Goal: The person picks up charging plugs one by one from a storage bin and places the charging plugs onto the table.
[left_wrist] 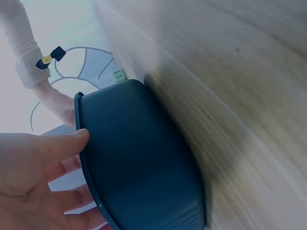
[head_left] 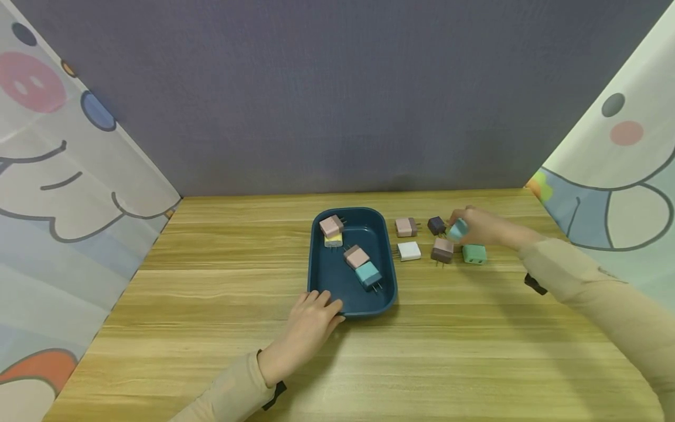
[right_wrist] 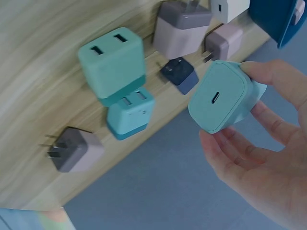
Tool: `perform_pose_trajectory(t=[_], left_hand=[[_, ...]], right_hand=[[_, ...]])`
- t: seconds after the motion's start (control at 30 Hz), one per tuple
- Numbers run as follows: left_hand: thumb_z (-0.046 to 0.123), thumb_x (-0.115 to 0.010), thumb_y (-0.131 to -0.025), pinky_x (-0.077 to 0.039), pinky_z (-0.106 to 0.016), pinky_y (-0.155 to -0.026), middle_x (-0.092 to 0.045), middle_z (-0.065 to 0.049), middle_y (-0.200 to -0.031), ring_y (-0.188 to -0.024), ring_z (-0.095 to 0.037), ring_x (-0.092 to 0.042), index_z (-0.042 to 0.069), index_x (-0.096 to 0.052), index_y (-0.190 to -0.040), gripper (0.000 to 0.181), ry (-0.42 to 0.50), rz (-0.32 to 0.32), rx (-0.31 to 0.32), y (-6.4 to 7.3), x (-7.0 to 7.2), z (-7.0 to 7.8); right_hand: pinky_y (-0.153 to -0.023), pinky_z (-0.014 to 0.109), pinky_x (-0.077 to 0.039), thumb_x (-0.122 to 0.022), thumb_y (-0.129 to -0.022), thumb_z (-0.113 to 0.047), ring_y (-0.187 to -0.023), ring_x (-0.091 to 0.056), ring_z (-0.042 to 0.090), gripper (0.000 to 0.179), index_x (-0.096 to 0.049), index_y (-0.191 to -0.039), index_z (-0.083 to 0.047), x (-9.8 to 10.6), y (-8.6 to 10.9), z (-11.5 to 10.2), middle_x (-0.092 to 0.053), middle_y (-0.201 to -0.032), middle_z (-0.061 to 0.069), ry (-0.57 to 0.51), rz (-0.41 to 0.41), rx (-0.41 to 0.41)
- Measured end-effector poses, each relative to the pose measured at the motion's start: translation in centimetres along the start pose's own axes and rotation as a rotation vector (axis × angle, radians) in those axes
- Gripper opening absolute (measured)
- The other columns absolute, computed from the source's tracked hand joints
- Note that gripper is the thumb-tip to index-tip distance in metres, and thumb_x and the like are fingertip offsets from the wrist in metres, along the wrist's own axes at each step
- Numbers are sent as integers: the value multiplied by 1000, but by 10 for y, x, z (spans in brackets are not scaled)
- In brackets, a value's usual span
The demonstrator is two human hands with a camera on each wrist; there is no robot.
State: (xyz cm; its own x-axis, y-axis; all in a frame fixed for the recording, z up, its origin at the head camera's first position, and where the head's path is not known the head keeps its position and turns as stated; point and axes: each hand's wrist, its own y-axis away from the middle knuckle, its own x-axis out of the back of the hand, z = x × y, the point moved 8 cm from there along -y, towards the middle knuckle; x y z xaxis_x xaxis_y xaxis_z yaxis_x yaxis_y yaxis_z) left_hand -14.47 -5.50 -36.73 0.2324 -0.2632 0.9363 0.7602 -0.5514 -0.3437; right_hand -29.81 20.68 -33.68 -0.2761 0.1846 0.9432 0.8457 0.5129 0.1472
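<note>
My right hand (head_left: 477,225) pinches a light blue charger plug (right_wrist: 218,97) between thumb and fingertips, its single-port face showing in the right wrist view. It is held over the loose plugs right of a dark blue tray (head_left: 364,302). My left hand (head_left: 303,334) grips the tray's near left corner, thumb (left_wrist: 72,144) on the outer wall and fingers over the rim. Inside the tray lie a pink plug (head_left: 331,225) overlapping a yellow one (head_left: 333,241), and another pink plug (head_left: 356,257) against a teal one (head_left: 368,274).
Right of the tray lie a pink plug (head_left: 406,227), a white plug (head_left: 409,251), a navy plug (head_left: 436,225), a mauve-and-pink plug (head_left: 442,250) and a green plug (head_left: 474,254). The right wrist view adds a small teal plug (right_wrist: 130,114). A grey partition (head_left: 337,105) stands behind the wooden table (head_left: 221,281).
</note>
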Motion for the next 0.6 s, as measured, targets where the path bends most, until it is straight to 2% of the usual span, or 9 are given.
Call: perform_pose_trajectory(t=[0.17, 0.33, 0.6], left_hand=[[24, -70, -75, -35, -26, -61, -49, 3, -70, -62, -13, -42, 17, -60, -79, 12, -3, 4, -4, 0, 0, 0], [23, -70, -75, -35, -27, -61, -49, 3, -70, -62, -12, -42, 17, -60, -78, 13, 1, 7, -3, 0, 0, 0], [24, -70, -75, -35, -27, -61, -48, 3, -69, -61, -13, -42, 17, -59, -78, 13, -5, 17, -12, 1, 0, 0]], right_hand=[[-65, 38, -44, -67, -69, -2, -80, -54, 28, 33, -55, -98, 10, 0, 5, 9, -56, -97, 27, -12, 19, 41], [-63, 36, -42, -67, -68, -1, -76, -52, 25, 36, -54, -99, 11, -3, 10, 22, -57, -95, 24, -45, 18, 26], [-76, 50, -43, -65, -69, -2, -91, -52, 43, 36, -53, -100, 12, -6, 22, 43, -58, -98, 26, -49, 22, -26]])
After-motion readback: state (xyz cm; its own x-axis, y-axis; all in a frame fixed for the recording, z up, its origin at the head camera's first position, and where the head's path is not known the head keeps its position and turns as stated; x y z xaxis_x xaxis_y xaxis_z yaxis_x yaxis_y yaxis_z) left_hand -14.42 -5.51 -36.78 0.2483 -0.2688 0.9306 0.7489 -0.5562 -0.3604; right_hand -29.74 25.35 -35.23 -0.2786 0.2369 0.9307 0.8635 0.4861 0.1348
